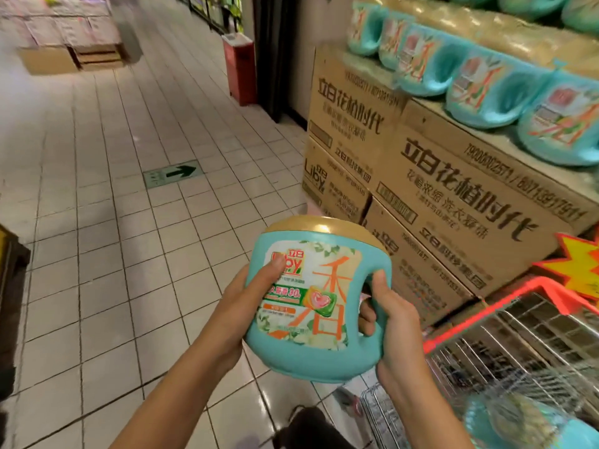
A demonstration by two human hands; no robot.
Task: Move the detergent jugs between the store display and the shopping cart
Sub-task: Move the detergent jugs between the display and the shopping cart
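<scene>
Just below the middle of the frame, a teal detergent jug with a gold lid is held in both bare hands above the tiled floor. Its label faces the camera and its body tips slightly to the right. The left grip cups the jug's left side, with the thumb laid across the label and the other fingers hidden behind the body. The right grip is closed round the jug's handle, thumb on top and fingers curled through the opening. The jug hangs in the air, apart from both display and cart.

At the lower right stands the shopping cart, a wire basket with a red rim, just beside the right wrist. A second teal jug lies inside it in the bottom right corner, blurred behind the wire. Along the right side rises the store display: stacked brown cartons printed with dark characters, and on top of them a row of jugs in the same teal. A yellow and red starburst sign shows at the right edge, between the cartons and the cart.
</scene>
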